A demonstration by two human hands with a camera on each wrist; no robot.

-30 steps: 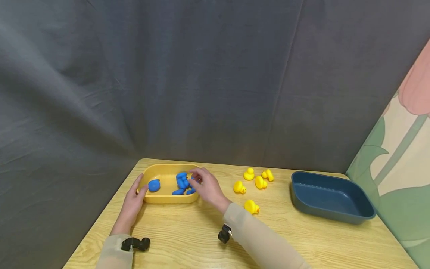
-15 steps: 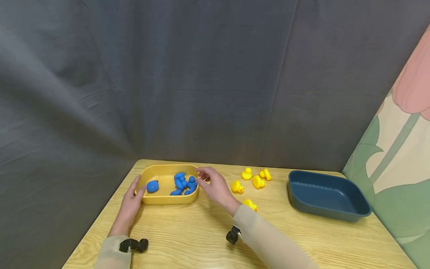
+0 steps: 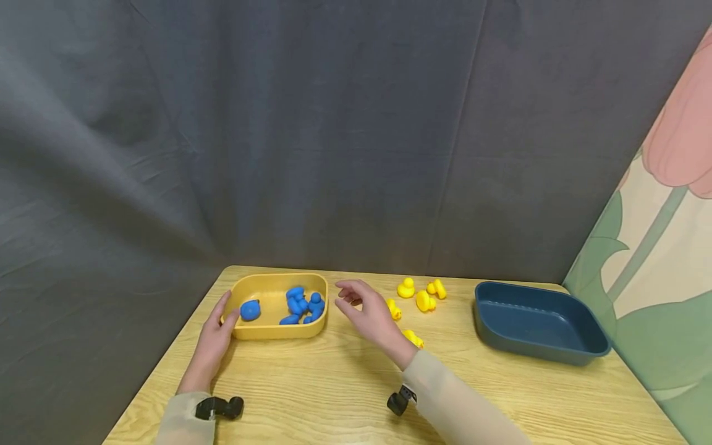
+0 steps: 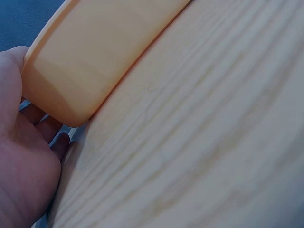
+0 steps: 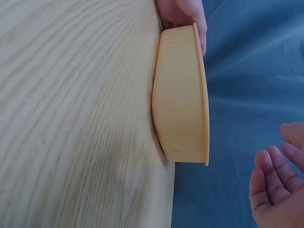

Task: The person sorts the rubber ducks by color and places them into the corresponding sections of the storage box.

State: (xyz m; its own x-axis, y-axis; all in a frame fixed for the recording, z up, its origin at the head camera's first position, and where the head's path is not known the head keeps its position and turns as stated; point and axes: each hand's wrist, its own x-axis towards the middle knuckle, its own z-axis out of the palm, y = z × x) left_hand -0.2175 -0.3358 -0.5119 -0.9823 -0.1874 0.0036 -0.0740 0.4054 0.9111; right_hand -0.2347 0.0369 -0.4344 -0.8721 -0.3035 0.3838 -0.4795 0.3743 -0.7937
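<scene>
Yellow tray (image 3: 261,331) of blue ducks (image 3: 303,305) sits on the table (image 3: 334,389), left hand (image 3: 214,337) cupping its left end. Right hand (image 3: 369,312) hovers just right of it, fingers (image 3: 347,290) loosely spread, holding nothing, near yellow ducks (image 3: 423,300).

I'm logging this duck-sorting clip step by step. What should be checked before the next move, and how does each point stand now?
1. Right hand free to pick: ok, fingers loosely curled, holding nothing.
2. Left hand steadying the yellow plastic tray: ok, it rests against the tray's left end.
3. Small blue rubber ducks inside the yellow tray: ok.
4. Small yellow rubber ducks reachable: ok, loose on the wooden table beside the right hand.
5. Dark blue plastic tray ready to receive: ok, nothing visible inside.
</scene>
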